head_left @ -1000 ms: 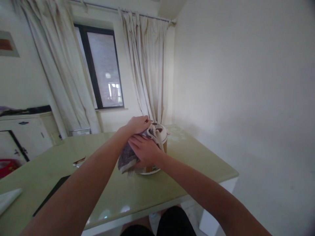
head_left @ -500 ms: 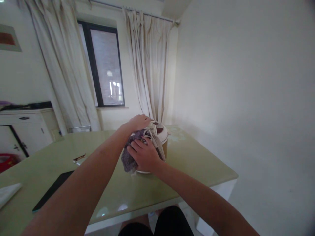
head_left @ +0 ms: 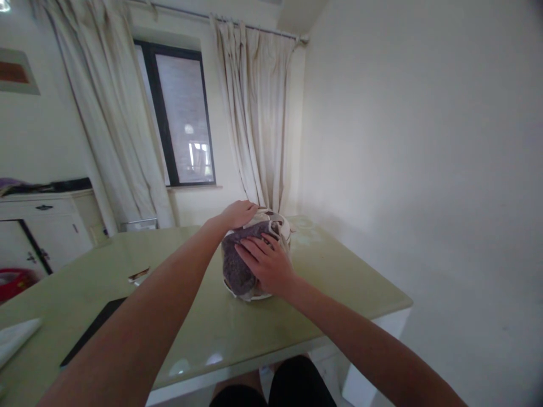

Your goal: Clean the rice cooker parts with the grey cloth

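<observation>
Toward the table's [head_left: 339,285] far end, the left hand [head_left: 238,213] lay flat on the cooker's [head_left: 283,227] lid. The right hand [head_left: 266,264], grip spread, pressed a grey cloth [head_left: 235,267] to its side — too hard a push might have slid the cooker.

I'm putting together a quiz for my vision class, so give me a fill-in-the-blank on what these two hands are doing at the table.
1. The right hand presses a grey ____ flat against the side of the cooker.
2. The left hand rests on the cooker's ____.
3. The cooker stands on a pale ____ table.
Missing words: cloth; top; green.
</observation>
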The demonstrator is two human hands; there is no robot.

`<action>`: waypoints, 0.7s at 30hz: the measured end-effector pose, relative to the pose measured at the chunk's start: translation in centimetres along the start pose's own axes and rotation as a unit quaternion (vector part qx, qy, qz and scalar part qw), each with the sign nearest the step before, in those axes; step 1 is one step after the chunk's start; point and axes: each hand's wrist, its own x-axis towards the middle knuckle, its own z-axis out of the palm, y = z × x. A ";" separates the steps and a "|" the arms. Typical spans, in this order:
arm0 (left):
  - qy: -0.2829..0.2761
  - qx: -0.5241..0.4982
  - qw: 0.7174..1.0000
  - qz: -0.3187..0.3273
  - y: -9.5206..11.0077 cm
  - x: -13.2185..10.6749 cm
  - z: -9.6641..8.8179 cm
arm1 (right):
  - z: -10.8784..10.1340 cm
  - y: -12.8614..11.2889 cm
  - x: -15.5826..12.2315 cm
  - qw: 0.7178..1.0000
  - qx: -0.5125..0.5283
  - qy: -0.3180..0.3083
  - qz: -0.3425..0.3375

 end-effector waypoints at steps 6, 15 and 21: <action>-0.012 0.013 0.999 0.027 0.7 -0.6 0.1 | 2.5 -1.7 1.7 0.999 -0.025 0.027 0.017; -0.009 -0.040 0.995 -0.086 0.4 -0.1 0.0 | 0.6 -1.2 3.1 1.000 0.007 -0.026 -0.004; -0.009 -0.049 0.989 -0.139 1.7 0.2 -0.6 | -1.9 1.1 0.1 0.997 0.032 -0.035 0.058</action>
